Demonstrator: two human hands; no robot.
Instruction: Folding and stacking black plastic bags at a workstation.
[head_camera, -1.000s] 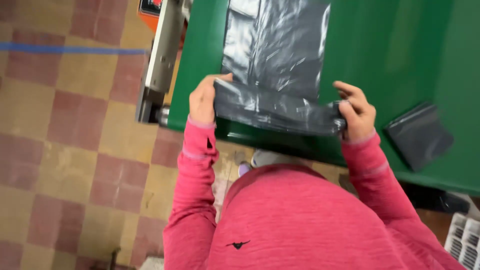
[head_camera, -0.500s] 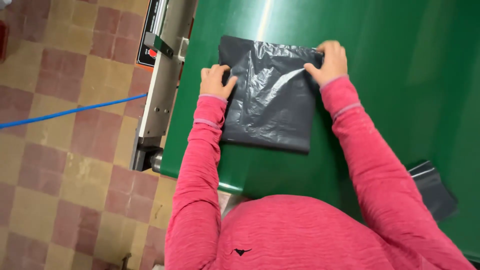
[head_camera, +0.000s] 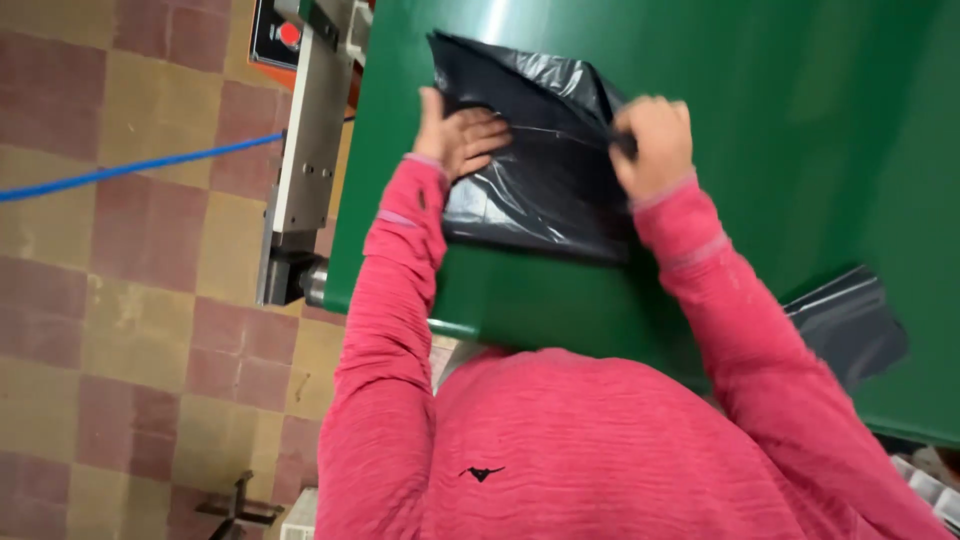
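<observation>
A black plastic bag (head_camera: 545, 170), folded into a thick rectangle, lies on the green conveyor belt (head_camera: 780, 130). My left hand (head_camera: 455, 135) rests flat on the bag's left part, fingers spread. My right hand (head_camera: 652, 140) is closed on the bag's right edge and pinches the plastic there. Both arms wear pink sleeves.
A second folded dark bag (head_camera: 850, 325) lies on the belt by my right elbow. The conveyor's metal frame (head_camera: 305, 150), with a roller at its near end and a control box with a red button (head_camera: 280, 35), runs along the left. A blue cord (head_camera: 130, 170) crosses the tiled floor.
The bag went from a long sheet being rolled at the belt's near edge to a folded rectangle further up the belt. My right hand now grips its right edge instead of pressing flat.
</observation>
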